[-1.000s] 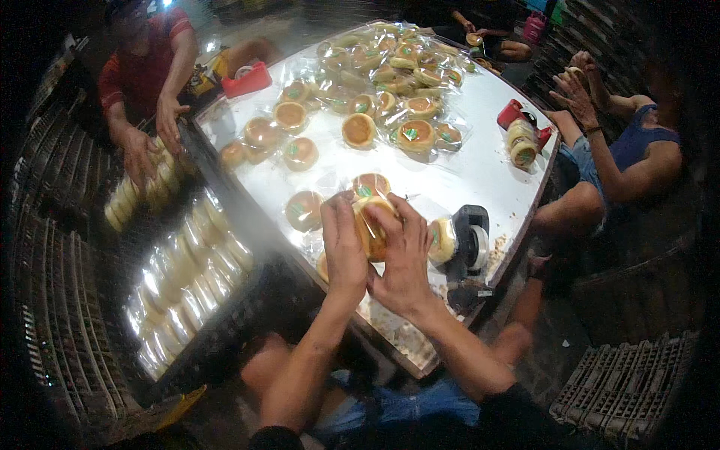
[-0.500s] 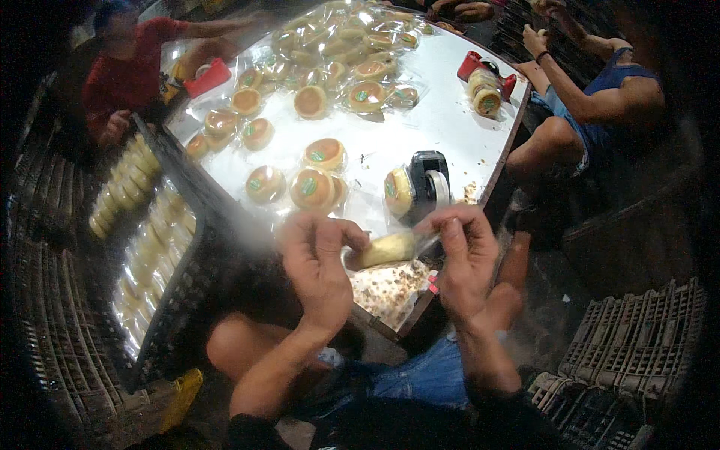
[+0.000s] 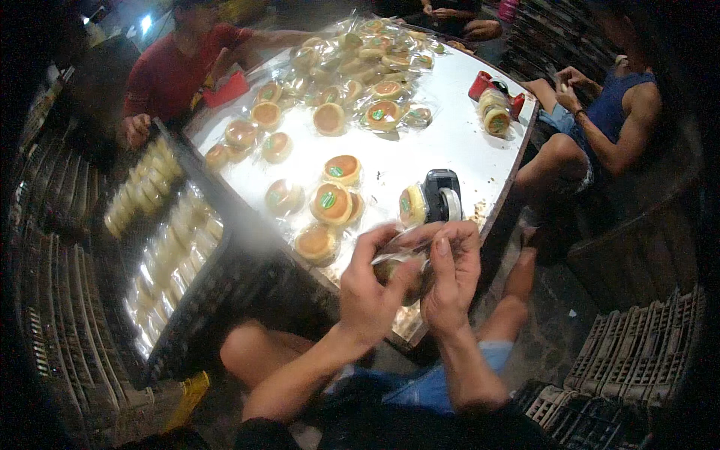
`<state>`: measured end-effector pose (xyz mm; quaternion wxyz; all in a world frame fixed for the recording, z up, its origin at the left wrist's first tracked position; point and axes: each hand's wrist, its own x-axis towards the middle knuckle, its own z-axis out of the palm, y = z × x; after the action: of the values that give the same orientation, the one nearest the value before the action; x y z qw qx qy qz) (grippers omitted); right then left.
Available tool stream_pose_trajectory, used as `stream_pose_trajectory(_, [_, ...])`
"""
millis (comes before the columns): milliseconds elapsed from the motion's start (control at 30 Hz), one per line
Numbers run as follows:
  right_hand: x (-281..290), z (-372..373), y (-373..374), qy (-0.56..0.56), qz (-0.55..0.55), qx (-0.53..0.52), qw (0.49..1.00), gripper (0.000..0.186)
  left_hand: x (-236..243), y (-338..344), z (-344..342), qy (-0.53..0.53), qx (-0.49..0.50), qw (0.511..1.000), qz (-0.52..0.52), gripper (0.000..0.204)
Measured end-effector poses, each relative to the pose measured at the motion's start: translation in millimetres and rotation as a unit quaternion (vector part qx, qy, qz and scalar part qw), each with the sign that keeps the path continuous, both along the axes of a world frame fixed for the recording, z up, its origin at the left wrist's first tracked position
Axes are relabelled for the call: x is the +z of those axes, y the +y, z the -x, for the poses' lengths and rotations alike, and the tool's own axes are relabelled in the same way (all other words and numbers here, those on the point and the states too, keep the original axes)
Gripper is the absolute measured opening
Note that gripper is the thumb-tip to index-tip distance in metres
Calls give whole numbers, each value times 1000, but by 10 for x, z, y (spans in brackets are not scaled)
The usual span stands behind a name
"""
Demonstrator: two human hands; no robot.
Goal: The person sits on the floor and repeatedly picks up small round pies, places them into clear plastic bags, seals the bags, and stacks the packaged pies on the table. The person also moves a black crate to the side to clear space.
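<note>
The left hand [image 3: 369, 296] and the right hand [image 3: 451, 279] both pinch the half-hidden wrapped bun [image 3: 388, 268] at six o'clock of the bench [image 3: 480, 159], tape dispenser [image 3: 442, 185] at its one o'clock, and light, even pressure should keep it uncrushed.

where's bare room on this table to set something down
Widest: white tabletop between the black plastic tape dispenser and red plastic tape dispenser. Another: between the far heap of clear-wrapped round golden buns and the nearer wrapped buns. Crowded: under that heap and just beyond the left hand, around those nearer buns.
</note>
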<state>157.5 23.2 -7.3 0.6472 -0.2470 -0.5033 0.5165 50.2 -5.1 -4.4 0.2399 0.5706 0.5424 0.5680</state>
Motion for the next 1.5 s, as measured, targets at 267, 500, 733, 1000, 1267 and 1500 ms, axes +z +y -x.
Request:
stream_pose_trajectory(267, [-202,196,-134,-351,-188,-148,905,34,197,-38,205,-288,1,945,152,17])
stream_pose_trajectory(500, [-131,115,-96,-375,-179,-117,902,32,78,5,567,-38,-129,991,-27,14])
stream_pose_trajectory(733, [-9,0,-53,-391,-185,-59,900,28,-41,-134,389,-258,-72,963,38,76])
stream_pose_trajectory(1000, [-182,-44,-116,-427,-220,-128,867,19,106,-111,382,-206,-71,970,105,69])
stream_pose_trajectory(1267, [-287,-45,132,-384,-120,-141,905,3,-51,13,379,271,42,959,-65,16])
stream_pose_trajectory(1500, [-391,189,-51,-52,124,-93,987,22,-402,35,223,-205,76,974,56,15])
